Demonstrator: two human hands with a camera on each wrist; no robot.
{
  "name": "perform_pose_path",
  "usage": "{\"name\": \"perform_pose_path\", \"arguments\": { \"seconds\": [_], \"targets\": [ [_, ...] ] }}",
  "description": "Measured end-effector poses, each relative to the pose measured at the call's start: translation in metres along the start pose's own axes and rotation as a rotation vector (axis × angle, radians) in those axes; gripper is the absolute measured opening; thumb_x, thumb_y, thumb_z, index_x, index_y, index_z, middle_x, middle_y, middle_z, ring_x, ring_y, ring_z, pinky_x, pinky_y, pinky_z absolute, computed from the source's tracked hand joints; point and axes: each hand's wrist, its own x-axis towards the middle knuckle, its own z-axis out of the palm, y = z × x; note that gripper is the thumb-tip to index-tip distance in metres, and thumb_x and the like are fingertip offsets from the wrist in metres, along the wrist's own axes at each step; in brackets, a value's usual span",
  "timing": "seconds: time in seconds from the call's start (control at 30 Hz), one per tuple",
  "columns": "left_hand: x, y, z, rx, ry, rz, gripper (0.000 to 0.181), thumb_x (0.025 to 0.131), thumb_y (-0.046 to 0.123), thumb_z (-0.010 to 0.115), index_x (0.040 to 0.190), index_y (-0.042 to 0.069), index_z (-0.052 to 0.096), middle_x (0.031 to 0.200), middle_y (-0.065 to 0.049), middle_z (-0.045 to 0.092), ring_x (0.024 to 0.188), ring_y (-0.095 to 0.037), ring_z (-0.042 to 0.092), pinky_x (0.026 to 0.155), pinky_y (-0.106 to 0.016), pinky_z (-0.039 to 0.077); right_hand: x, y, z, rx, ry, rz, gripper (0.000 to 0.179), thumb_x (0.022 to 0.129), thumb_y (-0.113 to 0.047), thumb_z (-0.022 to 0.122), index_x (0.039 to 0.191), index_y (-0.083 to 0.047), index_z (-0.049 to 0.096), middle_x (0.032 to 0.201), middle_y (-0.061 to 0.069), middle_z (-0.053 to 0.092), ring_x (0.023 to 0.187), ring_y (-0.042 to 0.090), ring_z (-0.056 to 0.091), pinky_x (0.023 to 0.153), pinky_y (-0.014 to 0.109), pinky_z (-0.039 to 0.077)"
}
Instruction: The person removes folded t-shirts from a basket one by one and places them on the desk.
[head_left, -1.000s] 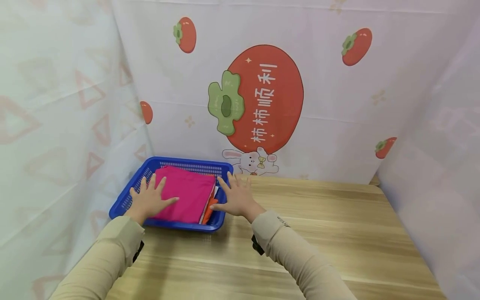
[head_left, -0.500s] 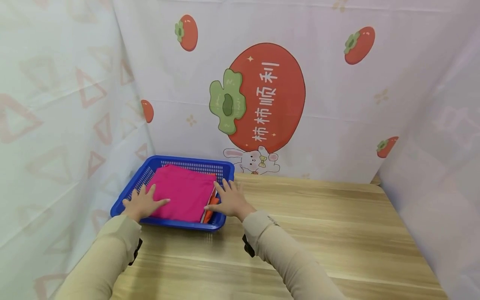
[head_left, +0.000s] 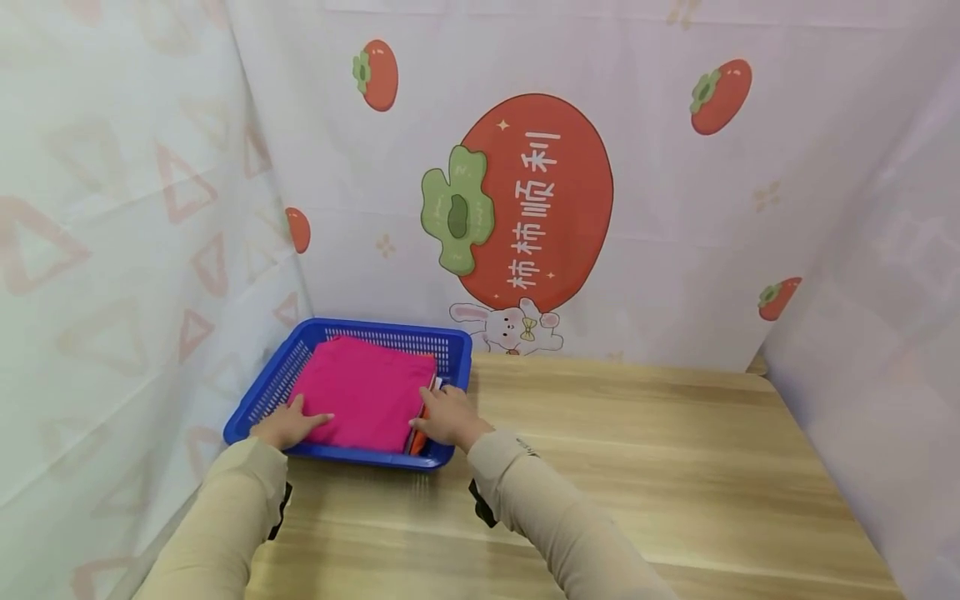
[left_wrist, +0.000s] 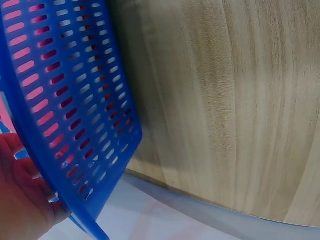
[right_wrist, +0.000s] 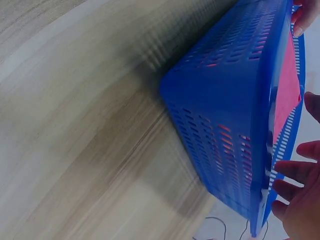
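Note:
In the head view a blue plastic basket (head_left: 352, 457) holds a folded bright pink cloth (head_left: 367, 392), lying on top. A strip of orange fabric (head_left: 418, 442) and some white edges show along its right side. My left hand (head_left: 283, 425) reaches over the basket's front left, thumb out over the pink cloth; its other fingers dip beside the cloth and are partly hidden. At the right side my right hand (head_left: 447, 415) reaches in, thumb and fingertips by the cloth's right edge. In the right wrist view the right fingers (right_wrist: 295, 171) are loosely spread over the rim.
The basket stands on a wood-grain table (head_left: 637, 467), towards its left back. White printed curtains (head_left: 637, 208) hang behind and on both sides, the left one close to the basket. Thin cables (right_wrist: 220, 223) show below, beyond the table edge.
Both hands have come down from above the basket to the sides of the pink cloth, the right one also moving left. The fingers were widely spread before; the basket stays in place.

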Motion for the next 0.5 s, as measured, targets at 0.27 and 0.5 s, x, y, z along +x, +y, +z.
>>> {"name": "perform_pose_path", "arguments": {
  "seconds": [0.27, 0.5],
  "targets": [
    [0.004, -0.004, 0.001, -0.062, -0.046, -0.016, 0.094, 0.082, 0.057, 0.037, 0.130, -0.016, 0.002, 0.127, -0.040, 0.014, 0.113, -0.054, 0.019, 0.088, -0.060, 0.021, 0.006, -0.010, 0.011, 0.107, -0.120, 0.044, 0.056, 0.086, -0.041, 0.047, 0.132, -0.011, 0.035, 0.116, 0.003, 0.053, 0.103, 0.015, 0.050, 0.085, 0.030, 0.039],
    [0.010, -0.005, 0.001, -0.034, 0.008, -0.024, 0.083, 0.085, 0.044, 0.038, 0.125, -0.022, 0.009, 0.123, -0.042, 0.021, 0.110, -0.054, 0.025, 0.088, -0.056, 0.025, 0.010, -0.019, 0.016, 0.282, -0.141, 0.090, 0.058, 0.085, -0.036, 0.050, 0.133, -0.006, 0.033, 0.122, 0.006, 0.049, 0.109, 0.017, 0.046, 0.088, 0.030, 0.037]
  ]
}}
